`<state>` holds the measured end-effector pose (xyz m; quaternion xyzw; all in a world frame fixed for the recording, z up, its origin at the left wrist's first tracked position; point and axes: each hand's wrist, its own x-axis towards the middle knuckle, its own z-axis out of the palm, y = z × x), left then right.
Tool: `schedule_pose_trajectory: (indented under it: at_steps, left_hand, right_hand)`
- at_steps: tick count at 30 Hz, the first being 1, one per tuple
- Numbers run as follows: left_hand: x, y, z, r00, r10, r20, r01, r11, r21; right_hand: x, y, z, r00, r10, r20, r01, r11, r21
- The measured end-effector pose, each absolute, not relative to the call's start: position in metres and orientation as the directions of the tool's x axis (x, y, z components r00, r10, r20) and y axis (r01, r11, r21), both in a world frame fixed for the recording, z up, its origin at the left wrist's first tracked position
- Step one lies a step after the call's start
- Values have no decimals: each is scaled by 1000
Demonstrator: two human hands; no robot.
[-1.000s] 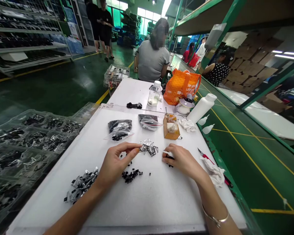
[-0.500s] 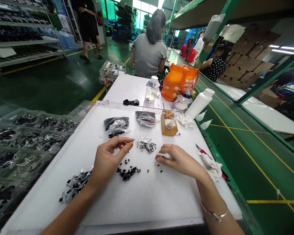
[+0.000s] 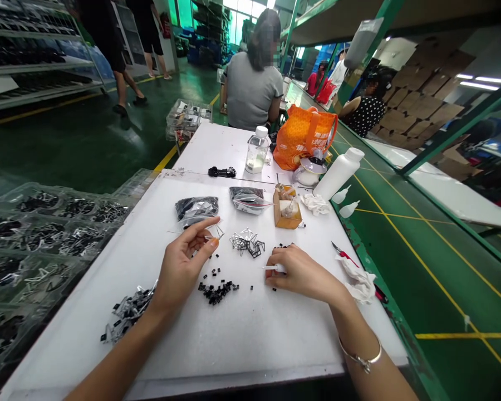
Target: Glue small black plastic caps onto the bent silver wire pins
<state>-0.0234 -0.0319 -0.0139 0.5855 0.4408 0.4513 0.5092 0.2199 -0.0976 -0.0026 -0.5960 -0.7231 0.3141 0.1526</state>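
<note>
My left hand is closed, with a small silver wire frame between thumb and fingertips above the table. My right hand is wrapped around a small white squeeze bottle; its thin nozzle points left. Between the hands lies a pile of black and silver bent wire frames. Nearer me sits a heap of small black square pieces, with several strays around it. Beside my left forearm is a pile of silver frames with black pieces, partly hidden by the arm.
Two zip bags of black parts lie behind the hands, beside an open yellowish box. A white bottle, tweezers and crumpled tissue are on the right. Clear compartment trays stand left. A seated person is ahead.
The wire frame in my left fingers now shows, as that hand has risen slightly. The right hand's bottle nozzle has turned to point left. People in the background have walked.
</note>
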Motion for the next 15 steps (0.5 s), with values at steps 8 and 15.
schedule_pose_trajectory:
  at_steps: [8, 15]
  left_hand:
    - [-23, -32, -12, 244, 968, 65, 88, -89, 992]
    - [-20, -33, -12, 288, 957, 38, 93, -68, 993]
  right_hand:
    - [258, -88, 8, 168, 984, 65, 512, -31, -858]
    - [252, -145, 20, 454, 884, -114, -158, -46, -986]
